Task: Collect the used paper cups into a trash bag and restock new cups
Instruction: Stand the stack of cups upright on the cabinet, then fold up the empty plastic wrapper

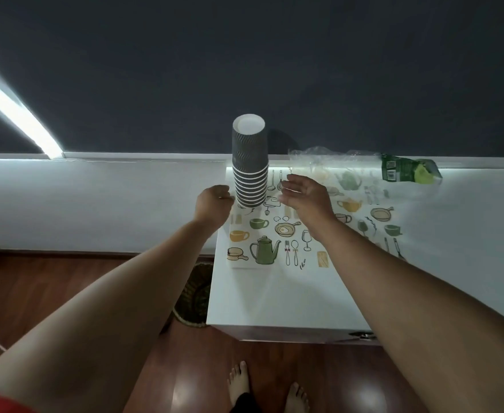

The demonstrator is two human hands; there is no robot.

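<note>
A tall stack of dark ribbed paper cups [249,162] stands upside down on the printed mat [310,234] near the far left corner of the white table [289,299]. My left hand [213,204] is just left of the stack's base, fingers curled, close to the cups; contact cannot be told. My right hand [302,195] hovers just right of the stack with fingers spread, holding nothing. A crumpled clear plastic wrapper [322,159] lies behind my right hand by the wall.
A green packet [408,172] lies at the table's far right. A woven basket [195,293] sits on the wooden floor left of the table. My bare feet [268,389] stand in front of the table. A dark wall rises behind.
</note>
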